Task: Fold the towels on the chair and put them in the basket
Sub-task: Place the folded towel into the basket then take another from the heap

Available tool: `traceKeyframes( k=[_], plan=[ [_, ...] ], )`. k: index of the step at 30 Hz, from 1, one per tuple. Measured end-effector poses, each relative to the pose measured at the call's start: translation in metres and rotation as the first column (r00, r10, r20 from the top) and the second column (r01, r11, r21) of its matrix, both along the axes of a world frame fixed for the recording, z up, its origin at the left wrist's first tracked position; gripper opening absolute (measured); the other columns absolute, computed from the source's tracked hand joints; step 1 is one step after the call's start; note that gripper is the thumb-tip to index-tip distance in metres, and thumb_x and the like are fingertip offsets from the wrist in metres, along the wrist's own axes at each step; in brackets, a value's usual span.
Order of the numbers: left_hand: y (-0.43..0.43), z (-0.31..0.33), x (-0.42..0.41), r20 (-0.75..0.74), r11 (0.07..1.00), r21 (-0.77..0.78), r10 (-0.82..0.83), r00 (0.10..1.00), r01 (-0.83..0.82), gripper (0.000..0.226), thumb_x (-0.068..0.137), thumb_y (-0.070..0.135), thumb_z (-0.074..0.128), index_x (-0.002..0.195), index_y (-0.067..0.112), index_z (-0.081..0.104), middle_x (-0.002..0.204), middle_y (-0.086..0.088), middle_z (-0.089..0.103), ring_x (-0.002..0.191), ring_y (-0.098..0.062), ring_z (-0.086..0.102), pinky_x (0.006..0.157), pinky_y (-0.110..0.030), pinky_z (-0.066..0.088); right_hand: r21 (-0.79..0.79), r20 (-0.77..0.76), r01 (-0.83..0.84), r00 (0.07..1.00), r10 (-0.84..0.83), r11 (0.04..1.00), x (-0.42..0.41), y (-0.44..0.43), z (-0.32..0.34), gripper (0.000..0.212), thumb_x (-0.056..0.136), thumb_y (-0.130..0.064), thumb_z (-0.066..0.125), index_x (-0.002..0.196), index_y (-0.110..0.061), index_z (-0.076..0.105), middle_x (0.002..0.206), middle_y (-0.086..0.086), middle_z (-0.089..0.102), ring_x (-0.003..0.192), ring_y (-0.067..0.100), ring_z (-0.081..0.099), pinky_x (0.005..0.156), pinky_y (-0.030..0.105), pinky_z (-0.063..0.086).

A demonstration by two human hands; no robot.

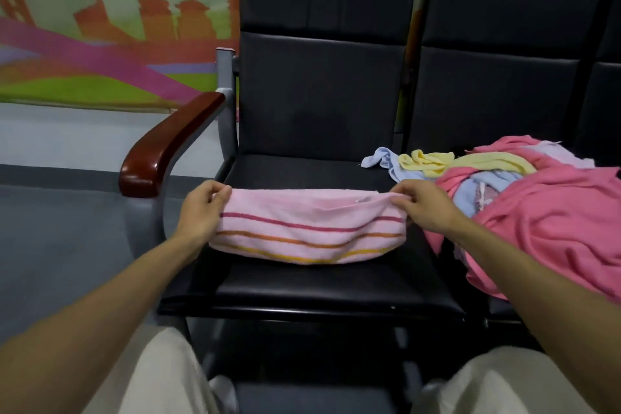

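At the left, beside the wooden armrest, the left hand pinches the left end of the towel between thumb and curled fingers, at the upper edge. The towel is pink with three coloured stripes. It is already folded into a long band and lies across the front half of the chair, stretched between the two hands, with its middle sagging onto the seat.

I judge the towel to be light, soft and without any stiffness. It will hang down wherever it is not supported, and the layers may slide apart if only one of them is held. It is not fragile or slippery, so a firm pinch does no harm. The best places to hold it are the two ends of the upper edge, with all the layers caught together, which is where the hands are now. For the next fold, the ends probably have to be brought together while the layers are kept even.

The right hand pinches the right end of the same edge in the same way. So the hands are well apart, one clamped on each end, and the towel lies between them.

Further right, a pile of pink, blue and yellow towels lies unfolded, mostly on the next chair, near the right hand but not touching the striped towel. The basket is not in view.
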State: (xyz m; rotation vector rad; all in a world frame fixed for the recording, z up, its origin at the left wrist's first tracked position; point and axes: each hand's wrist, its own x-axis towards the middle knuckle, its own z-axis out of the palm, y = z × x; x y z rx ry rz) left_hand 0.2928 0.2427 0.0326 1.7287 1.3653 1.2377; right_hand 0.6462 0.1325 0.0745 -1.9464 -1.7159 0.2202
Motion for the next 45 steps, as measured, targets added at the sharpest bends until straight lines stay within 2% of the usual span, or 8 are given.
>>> traceKeyframes(
  k=[10,16,19,27,32,35,40,45],
  plan=[
    [0.112,-0.017,0.049,-0.107,0.991,-0.009,0.131,0.986,-0.132,0.016,0.099,0.011,0.048,0.088,0.008,0.059,0.082,-0.002,0.057,0.073,-0.012,0.048,0.057,-0.021,0.036,0.053,0.085,0.127,0.988,-0.131,0.990,0.031,0.124,-0.021,0.017,0.091,-0.006,0.059,0.099,-0.009,0.073,0.093,0.002,0.068,0.083,0.011,0.051,0.064,0.011,0.029],
    [0.130,-0.056,0.047,-0.387,0.990,-0.132,-0.003,0.922,-0.052,0.025,0.093,0.009,0.055,0.117,0.009,0.061,0.115,-0.008,0.059,0.106,-0.024,0.056,0.086,-0.030,0.043,-0.175,0.240,0.172,0.962,-0.127,0.969,0.038,0.160,-0.072,0.026,0.085,-0.007,0.057,0.107,-0.016,0.069,0.112,0.007,0.066,0.105,0.026,0.058,0.090,0.035,0.047],
    [0.123,-0.061,0.039,-0.459,0.990,-0.119,0.014,0.888,-0.077,0.045,0.092,0.015,0.059,0.135,0.009,0.047,0.129,-0.013,0.044,0.120,-0.028,0.046,0.102,-0.034,0.035,-0.039,0.325,0.128,0.939,-0.109,0.991,0.029,0.149,-0.086,0.038,0.083,-0.007,0.062,0.120,-0.016,0.062,0.123,0.009,0.052,0.115,0.028,0.046,0.097,0.037,0.041],
    [0.082,-0.039,0.021,-0.785,0.879,-0.396,-0.173,0.595,-0.267,0.054,0.090,0.052,0.054,0.123,0.008,0.052,0.134,-0.015,0.046,0.126,-0.034,0.039,0.101,-0.036,0.034,-0.256,0.201,-0.102,0.967,0.156,0.961,-0.004,0.110,-0.097,0.037,0.095,-0.032,0.055,0.130,-0.021,0.057,0.134,0.000,0.050,0.129,0.019,0.041,0.109,0.034,0.033],
    [0.044,-0.016,0.021,-0.521,0.837,-0.517,-0.142,0.841,-0.179,0.018,0.092,0.017,0.055,0.077,0.007,0.053,0.083,-0.006,0.055,0.076,-0.023,0.053,0.064,-0.028,0.040,-0.302,0.147,-0.172,0.963,0.224,0.938,-0.013,0.075,-0.090,0.035,0.086,-0.031,0.066,0.120,-0.022,0.063,0.124,0.001,0.056,0.122,0.017,0.045,0.104,0.027,0.035],
    [0.024,-0.002,0.014,-0.010,0.689,-0.725,-0.008,1.000,-0.002,0.017,0.087,0.007,0.062,0.100,-0.003,0.063,0.089,-0.016,0.068,0.072,-0.024,0.064,0.059,-0.030,0.056,-0.339,0.116,-0.242,0.948,0.295,0.909,-0.017,0.052,-0.083,0.034,0.085,-0.027,0.067,0.119,-0.020,0.065,0.116,-0.004,0.059,0.113,0.012,0.048,0.096,0.022,0.036],
    [-0.003,0.016,0.030,0.440,0.697,-0.671,0.100,0.893,0.252,0.019,0.090,0.019,0.065,0.099,0.002,0.066,0.092,-0.013,0.071,0.077,-0.022,0.068,0.075,-0.035,0.057,-0.148,-0.109,-0.203,0.976,0.188,0.968,-0.009,0.020,-0.076,0.020,0.085,-0.016,0.070,0.105,-0.021,0.070,0.102,-0.005,0.066,0.091,0.012,0.063,0.082,0.018,0.047],
    [-0.026,0.033,0.098,0.426,0.847,-0.501,0.061,0.903,0.179,0.015,0.095,0.010,0.051,0.089,0.010,0.065,0.082,-0.005,0.062,0.071,-0.015,0.058,0.066,-0.026,0.047,-0.019,-0.380,0.071,0.922,-0.073,0.997,0.026,-0.002,-0.070,0.016,0.088,-0.007,0.065,0.094,-0.021,0.068,0.084,-0.001,0.070,0.076,0.015,0.066,0.072,0.031,0.054]
  ],
)
